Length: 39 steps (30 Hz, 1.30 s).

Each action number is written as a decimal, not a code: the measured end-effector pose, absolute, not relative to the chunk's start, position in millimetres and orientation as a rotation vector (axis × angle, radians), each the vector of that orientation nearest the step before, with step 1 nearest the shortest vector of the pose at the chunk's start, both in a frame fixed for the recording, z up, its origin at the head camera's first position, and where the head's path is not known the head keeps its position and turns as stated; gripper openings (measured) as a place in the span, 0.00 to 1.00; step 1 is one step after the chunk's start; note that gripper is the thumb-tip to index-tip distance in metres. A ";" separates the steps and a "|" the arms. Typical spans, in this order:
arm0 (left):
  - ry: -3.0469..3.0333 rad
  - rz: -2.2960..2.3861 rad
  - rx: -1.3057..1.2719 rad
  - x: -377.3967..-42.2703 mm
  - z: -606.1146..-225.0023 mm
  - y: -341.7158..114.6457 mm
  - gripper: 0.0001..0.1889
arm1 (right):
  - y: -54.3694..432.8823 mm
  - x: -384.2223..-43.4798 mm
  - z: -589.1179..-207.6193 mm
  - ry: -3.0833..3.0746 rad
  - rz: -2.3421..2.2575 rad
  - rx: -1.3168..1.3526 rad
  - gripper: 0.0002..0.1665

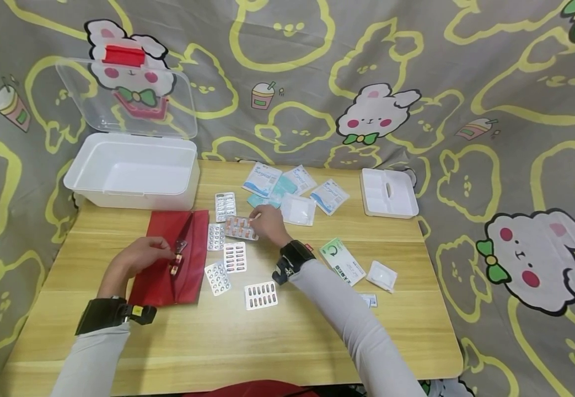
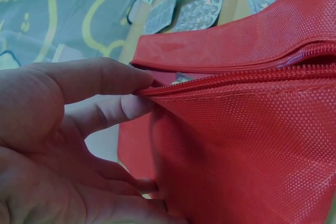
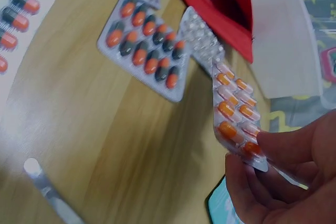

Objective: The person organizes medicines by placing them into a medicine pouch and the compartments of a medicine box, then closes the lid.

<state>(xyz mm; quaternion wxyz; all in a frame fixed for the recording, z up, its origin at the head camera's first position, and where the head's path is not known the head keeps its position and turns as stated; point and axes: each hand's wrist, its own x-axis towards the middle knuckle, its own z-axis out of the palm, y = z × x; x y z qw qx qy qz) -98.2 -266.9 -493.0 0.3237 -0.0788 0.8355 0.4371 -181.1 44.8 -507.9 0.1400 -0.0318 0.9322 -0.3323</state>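
The left hand (image 1: pixel 140 256) pinches the zippered edge of a red fabric pouch (image 1: pixel 194 248) between thumb and finger. In the left wrist view, the pouch's zipper (image 2: pixel 247 80) is undone, and part of something shiny shows inside its mouth. My right hand (image 1: pixel 270 223) pinches the end of a blister pack of orange-and-white capsules (image 3: pixel 234 109), held tilted to the right of the pouch. Around it lie a blister pack of dark-and-orange capsules (image 1: pixel 235 257), another one nearer the front (image 1: pixel 261 296), and several packs with clear bubbles, one being the tilted pack (image 1: pixel 217 278).
A white box (image 1: pixel 168 200) with its clear lid (image 1: pixel 133 124) raised stands back left. Surgical packets (image 1: pixel 329 196) lie at the back, beside a white divided tray (image 1: pixel 390 193). A green-and-white box (image 1: pixel 342 261) and a small white packet (image 1: pixel 381 275) lie right of the right arm.
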 end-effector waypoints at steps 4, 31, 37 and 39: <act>2.188 1.159 -0.210 -97.9 -494.4 -267.0 0.09 | 38.2 -179.5 -501.4 2.699 -0.978 -0.156 0.08; 2.215 1.121 -0.169 -100.6 -496.0 -263.7 0.10 | -53.9 -151.1 -513.3 2.561 -1.125 -0.088 0.06; 2.255 1.100 -0.147 -99.0 -492.6 -265.8 0.09 | -69.5 -148.8 -515.9 2.594 -1.072 -0.126 0.06; 2.256 1.101 -0.146 -98.5 -492.2 -266.7 0.09 | -74.2 -148.9 -516.4 2.597 -1.053 -0.131 0.06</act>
